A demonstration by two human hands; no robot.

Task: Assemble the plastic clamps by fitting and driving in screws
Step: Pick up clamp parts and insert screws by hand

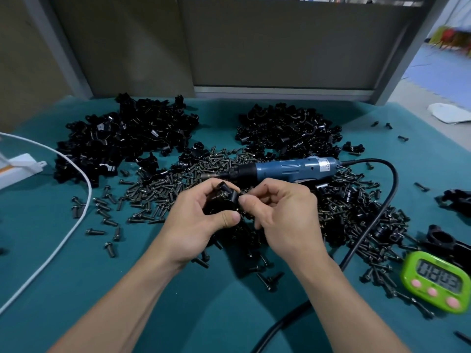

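Observation:
My left hand (198,220) grips a black plastic clamp (224,200) above the middle of the green table, with a screw head showing on top of it. My right hand (277,212) pinches at the clamp's right side with thumb and forefinger; whatever it pinches is hidden between the fingertips. A blue electric screwdriver (280,169) lies on its side just behind both hands, bit pointing left. Loose dark screws (163,192) are spread under and around the hands.
Two heaps of black clamp halves sit at the back left (122,141) and back right (288,131). The screwdriver's black cable (367,225) runs down the right. A green timer (438,284) and assembled clamps (456,200) lie far right. A white cable (68,230) crosses the left.

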